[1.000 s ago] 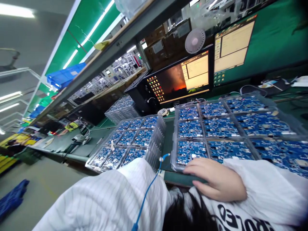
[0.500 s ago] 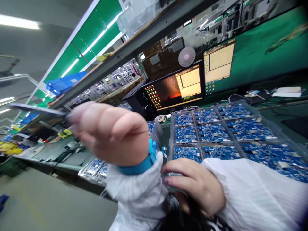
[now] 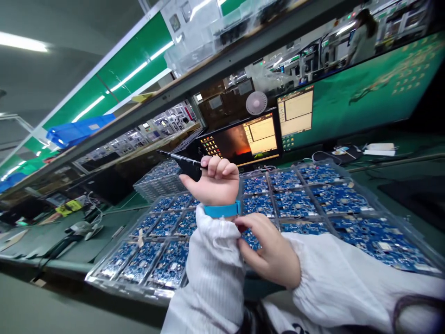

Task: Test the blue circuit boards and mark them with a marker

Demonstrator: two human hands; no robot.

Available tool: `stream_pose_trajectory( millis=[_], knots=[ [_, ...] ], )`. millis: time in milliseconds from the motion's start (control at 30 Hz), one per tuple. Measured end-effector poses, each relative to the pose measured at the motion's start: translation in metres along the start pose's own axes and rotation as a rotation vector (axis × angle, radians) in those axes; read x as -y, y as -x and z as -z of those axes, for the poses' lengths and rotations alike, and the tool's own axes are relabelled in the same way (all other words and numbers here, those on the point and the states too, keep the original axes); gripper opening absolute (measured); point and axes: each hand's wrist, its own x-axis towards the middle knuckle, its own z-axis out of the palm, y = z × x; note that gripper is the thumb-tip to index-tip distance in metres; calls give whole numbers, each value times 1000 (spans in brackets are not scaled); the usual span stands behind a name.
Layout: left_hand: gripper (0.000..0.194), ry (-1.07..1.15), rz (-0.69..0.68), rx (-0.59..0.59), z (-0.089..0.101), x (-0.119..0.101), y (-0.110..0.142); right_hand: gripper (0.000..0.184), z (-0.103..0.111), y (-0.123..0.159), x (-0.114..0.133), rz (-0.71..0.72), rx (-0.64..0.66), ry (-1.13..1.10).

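Note:
My left hand (image 3: 214, 182) is raised above the bench, fingers curled round a thin dark pen-like tool (image 3: 179, 158) that points left. A blue wrist strap (image 3: 222, 210) circles that wrist. My right hand (image 3: 267, 250) pinches the white cuff of my left sleeve (image 3: 213, 241) just below the strap. Below both hands lie clear plastic trays of blue circuit boards: a left tray (image 3: 153, 246) and a right tray (image 3: 313, 199).
Two monitors (image 3: 259, 134) (image 3: 347, 102) stand behind the trays, with a small white fan (image 3: 256, 102) above them. Stacked clear trays (image 3: 156, 178) sit at the back left. A shelf (image 3: 146, 106) runs overhead with a blue bin (image 3: 74, 130). A person stands far off at the upper right (image 3: 361, 32).
My left arm rose from my lap and moved out over the trays, holding the tool. My right hand left the tray edge and took hold of the left cuff.

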Motion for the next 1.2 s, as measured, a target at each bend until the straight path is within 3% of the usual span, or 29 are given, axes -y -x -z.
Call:
stream_pose_trajectory(
  millis=[133,367,700,933,1067,1200],
  knots=[
    [62,-21,16,-37,12,4,-8,38,-3,0,-4,-53,36,-54],
    [63,-18,46,-95,31,11,-13,33,0,-5,-7,-40,61,14],
    [64,-11,42,-236,65,14,-23,26,-12,7,-23,-163,388,90],
    [66,-21,47,-290,69,19,-39,28,-34,40,-41,-176,754,83],
    [65,-249,-33,-424,80,33,-53,30,-34,39,-34,-67,893,128],
    [59,-398,-56,-545,102,47,-60,21,-39,28,-14,-29,1042,326]
  ],
)
